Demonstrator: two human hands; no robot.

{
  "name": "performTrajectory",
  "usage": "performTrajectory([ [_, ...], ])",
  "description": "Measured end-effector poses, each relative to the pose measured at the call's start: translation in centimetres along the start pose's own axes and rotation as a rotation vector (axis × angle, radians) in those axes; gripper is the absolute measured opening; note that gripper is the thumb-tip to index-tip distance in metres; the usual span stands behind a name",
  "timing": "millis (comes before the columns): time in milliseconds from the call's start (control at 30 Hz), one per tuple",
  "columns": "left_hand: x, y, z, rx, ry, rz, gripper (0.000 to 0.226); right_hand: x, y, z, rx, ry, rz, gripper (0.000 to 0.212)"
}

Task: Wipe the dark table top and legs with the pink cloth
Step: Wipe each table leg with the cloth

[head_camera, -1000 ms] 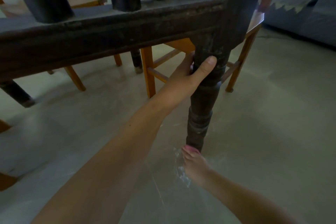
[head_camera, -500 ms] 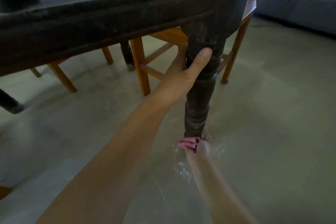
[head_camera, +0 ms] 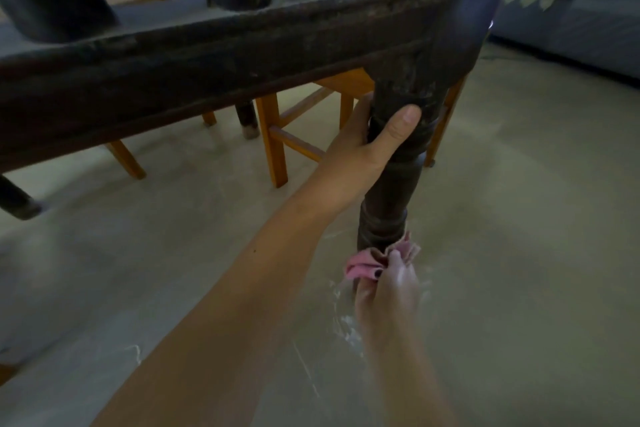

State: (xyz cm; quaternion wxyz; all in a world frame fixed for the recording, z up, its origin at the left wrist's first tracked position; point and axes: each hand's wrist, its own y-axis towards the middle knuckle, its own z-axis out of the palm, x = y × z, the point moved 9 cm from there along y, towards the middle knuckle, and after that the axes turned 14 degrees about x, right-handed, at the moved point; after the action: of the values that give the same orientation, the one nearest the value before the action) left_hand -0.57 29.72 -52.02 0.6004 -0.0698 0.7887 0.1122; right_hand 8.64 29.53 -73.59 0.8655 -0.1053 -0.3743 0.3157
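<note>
The dark table [head_camera: 214,55] fills the top of the view, seen from low down, its rail worn and dusty. Its turned corner leg [head_camera: 391,198] runs down the middle to the floor. My left hand [head_camera: 367,146] grips the upper part of that leg, thumb across the front, fingers hidden behind it. The pink cloth [head_camera: 367,263] is bunched around the foot of the leg. My right hand [head_camera: 388,284] holds the cloth against the leg just above the floor.
Orange wooden chairs [head_camera: 277,142] stand behind the leg under the table. Another dark table leg [head_camera: 247,118] is farther back. A grey sofa [head_camera: 571,24] lies at the upper right. The pale floor [head_camera: 519,253] shows white scuff marks near the leg.
My right hand has slid the pink cloth a little up the foot of the leg, and more cloth shows. My left hand keeps its grip near the leg's top.
</note>
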Motion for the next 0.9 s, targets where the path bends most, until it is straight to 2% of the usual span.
performTrajectory([
  [133, -0.1, 0.1, 0.1, 0.014, 0.005, 0.005, 0.063, -1.2, -0.5, -1.2, -0.119, -0.169, -0.011, 0.036],
  [200, -0.2, -0.1, 0.3, 0.011, 0.023, -0.004, 0.066, -0.7, -0.3, -0.7, -0.09, -0.178, 0.0, 0.036],
  [267, -0.2, -0.1, 0.3, 0.001, 0.005, -0.005, 0.063, 1.4, -0.4, 1.2, 0.002, -0.187, -0.11, 0.03],
  [367, -0.1, 0.0, 0.2, -0.002, -0.011, -0.013, 0.062, 2.8, -2.3, 4.4, 0.13, -0.365, -0.318, 0.044],
  [400, 0.0, 0.0, 0.3, -0.002, -0.015, -0.02, 0.064, 2.4, -2.5, 4.3, 0.131, -0.44, -0.348, 0.048],
  [467, -0.1, -0.1, 0.3, 0.0, -0.019, -0.022, 0.068, 1.5, -2.4, 3.4, 0.128, -0.534, -0.373, 0.074],
  [500, -0.1, -0.1, 0.3, -0.003, -0.015, -0.023, 0.07, 1.4, -2.3, 3.2, 0.134, -0.542, -0.381, 0.077],
  [600, -0.6, -0.3, 0.6, 0.005, -0.02, -0.023, 0.075, 4.1, -2.5, 4.8, 0.167, -0.534, -0.542, 0.039],
  [733, -0.9, -0.4, 0.6, 0.001, -0.023, 0.005, 0.089, 11.3, -4.9, 10.6, 0.274, -0.628, -0.889, 0.039],
  [767, -0.9, -0.4, 0.6, 0.003, -0.02, 0.009, 0.09, 12.4, -4.3, 11.1, 0.296, -0.659, -0.911, 0.037],
  [833, -0.7, -0.3, 0.5, 0.0, -0.012, -0.005, 0.085, 12.4, -0.4, 9.7, 0.313, -0.677, -0.723, 0.03],
  [900, -0.7, -0.2, 0.4, -0.007, 0.004, -0.01, 0.073, 9.6, 4.0, 5.7, 0.293, -0.657, -0.345, 0.027],
])
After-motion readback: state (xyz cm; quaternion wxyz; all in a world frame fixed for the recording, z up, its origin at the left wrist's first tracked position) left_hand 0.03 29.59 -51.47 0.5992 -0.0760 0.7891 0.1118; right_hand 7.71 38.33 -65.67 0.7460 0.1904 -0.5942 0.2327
